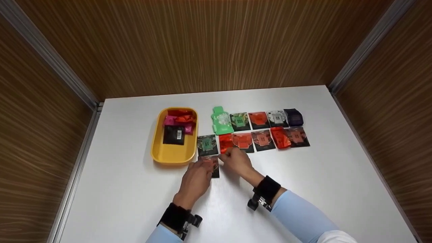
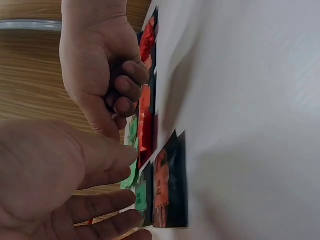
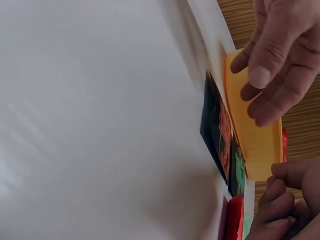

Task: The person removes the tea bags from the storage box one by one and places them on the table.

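Note:
A flat black sachet with a reddish label (image 1: 216, 172) lies on the table in front of a black sachet with a green label (image 1: 207, 145). My left hand (image 1: 197, 179) is over its left part; in the left wrist view the fingers (image 2: 107, 200) extend loosely and grip nothing. Just right of that sachet's far corner is my right hand (image 1: 238, 162), its fingers curled, index finger and thumb close together. Nothing shows between them in the right wrist view, where the hand (image 3: 295, 200) is partly cut off.
A yellow tray (image 1: 157, 145) on the left holds red and pink packets and a black sachet (image 1: 173, 135). Two rows of sachets stretch rightward, including a green spouted pouch (image 1: 222, 122), a shiny red packet (image 1: 280, 137) and a dark purple packet (image 1: 294, 117). Wood-grain panels (image 1: 216, 47) enclose the table.

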Demonstrator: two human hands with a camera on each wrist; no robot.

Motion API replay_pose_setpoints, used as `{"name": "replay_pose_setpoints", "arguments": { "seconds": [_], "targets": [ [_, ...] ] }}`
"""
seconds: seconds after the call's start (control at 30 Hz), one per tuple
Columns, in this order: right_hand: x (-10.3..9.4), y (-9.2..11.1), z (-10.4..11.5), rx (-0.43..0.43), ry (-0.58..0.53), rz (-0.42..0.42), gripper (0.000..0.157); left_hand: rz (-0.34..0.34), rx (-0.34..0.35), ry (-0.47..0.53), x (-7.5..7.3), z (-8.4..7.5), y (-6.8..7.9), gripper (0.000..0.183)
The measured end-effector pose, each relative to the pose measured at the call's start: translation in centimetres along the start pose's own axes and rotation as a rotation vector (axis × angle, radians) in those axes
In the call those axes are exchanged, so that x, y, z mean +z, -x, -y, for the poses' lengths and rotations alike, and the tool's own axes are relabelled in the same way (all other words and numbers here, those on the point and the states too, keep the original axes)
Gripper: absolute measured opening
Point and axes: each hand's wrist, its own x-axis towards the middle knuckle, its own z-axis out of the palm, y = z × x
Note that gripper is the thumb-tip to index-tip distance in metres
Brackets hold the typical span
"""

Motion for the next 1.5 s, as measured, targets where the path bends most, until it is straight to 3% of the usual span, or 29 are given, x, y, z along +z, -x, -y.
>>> {"name": "replay_pose_setpoints", "arguments": {
  "seconds": [0.23, 0.4, 0.53, 0.67, 1.0, 1.2, 1.5],
  "targets": [
    [-1.2, -1.4, 1.2, -0.094, -0.002, -0.025, 0.018, -0.086, -0.158, 0.05, -4.3, 1.2, -4.5, 0.02],
    [-2.4, -3.1, 2.7, -0.134, 0.024, -0.054, 0.018, -0.149, -0.203, 0.013, -7.0, 2.9, -8.0, 0.023],
    [-2.8, -4.2, 3.6, -0.154, 0.054, -0.08, 0.018, -0.105, -0.273, -0.047, -8.1, 4.4, -10.1, 0.022],
    [-2.6, -4.7, 4.0, -0.162, 0.048, -0.078, 0.016, -0.013, -0.338, -0.111, -7.7, 5.6, -11.7, 0.027],
    [-1.7, -4.9, 3.4, -0.15, 0.052, -0.049, 0.014, 0.116, -0.379, -0.337, -5.2, 7.0, -13.8, 0.044],
    [-1.8, -4.8, 3.0, -0.157, 0.064, -0.041, 0.015, 0.203, -0.486, -0.326, -4.6, 7.4, -14.0, 0.057],
    [-1.7, -4.7, 2.6, -0.142, 0.036, -0.029, 0.014, 0.191, -0.479, -0.232, -4.7, 7.2, -13.8, 0.056]
  ]
}}
